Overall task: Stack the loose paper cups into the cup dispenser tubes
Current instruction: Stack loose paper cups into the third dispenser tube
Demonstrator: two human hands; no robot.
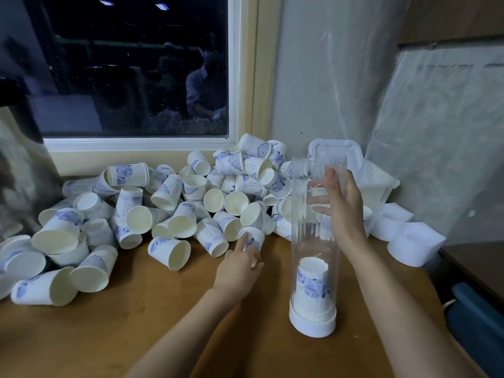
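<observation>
A clear dispenser tube stands upright on a white base at the table's right. A short stack of white cups with blue print sits upside down in its lower part. My right hand rests against the tube's upper right side, fingers spread. My left hand reaches to the pile's front edge, and its fingers touch an upside-down cup; whether they grip it I cannot tell. A large pile of loose paper cups lies across the wooden table under the window.
White plastic caps and lids lie right of the tube near the wall. A clear lidded container stands behind the tube. A dark window is behind the pile. A dark bag sits off the table's right edge.
</observation>
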